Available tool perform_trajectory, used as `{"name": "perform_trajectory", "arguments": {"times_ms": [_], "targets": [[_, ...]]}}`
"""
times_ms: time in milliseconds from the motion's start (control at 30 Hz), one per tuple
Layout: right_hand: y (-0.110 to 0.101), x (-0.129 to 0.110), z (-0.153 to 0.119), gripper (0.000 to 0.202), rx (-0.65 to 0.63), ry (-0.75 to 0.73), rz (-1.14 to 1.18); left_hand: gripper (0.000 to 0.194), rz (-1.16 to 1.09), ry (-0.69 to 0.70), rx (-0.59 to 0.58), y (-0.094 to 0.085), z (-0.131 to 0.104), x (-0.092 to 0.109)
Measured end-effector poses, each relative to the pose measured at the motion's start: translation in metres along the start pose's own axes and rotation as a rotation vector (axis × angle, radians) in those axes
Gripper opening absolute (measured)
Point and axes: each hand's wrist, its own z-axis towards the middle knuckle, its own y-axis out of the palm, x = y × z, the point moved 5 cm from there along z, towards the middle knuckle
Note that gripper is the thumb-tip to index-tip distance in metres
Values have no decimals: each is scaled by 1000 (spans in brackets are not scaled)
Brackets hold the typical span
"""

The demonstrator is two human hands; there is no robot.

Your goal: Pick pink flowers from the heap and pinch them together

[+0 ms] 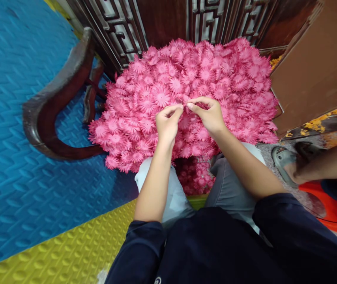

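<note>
A large heap of pink artificial flowers with narrow, pointed petals lies in front of me. Over its middle, my left hand pinches with thumb and index finger. My right hand pinches close beside it, the fingertips of both hands only a small gap apart. Between them is a pink flower, seen edge-on and hard to tell from the heap behind. My fingers partly cover it.
A dark curved wooden armrest juts out at left above blue textured matting. Dark lattice panels stand behind the heap, and a brown cardboard sheet at right. Another person's sandalled foot is at right, near yellow pieces.
</note>
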Motion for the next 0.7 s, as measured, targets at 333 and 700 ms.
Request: {"name": "perform_trajectory", "arguments": {"times_ms": [333, 700], "targets": [[4, 19, -3, 28, -74, 295, 323, 8, -173, -139, 20, 0, 1, -2], [6, 15, -4, 32, -123, 342, 324, 13, -203, -103, -117, -1, 5, 0]]}}
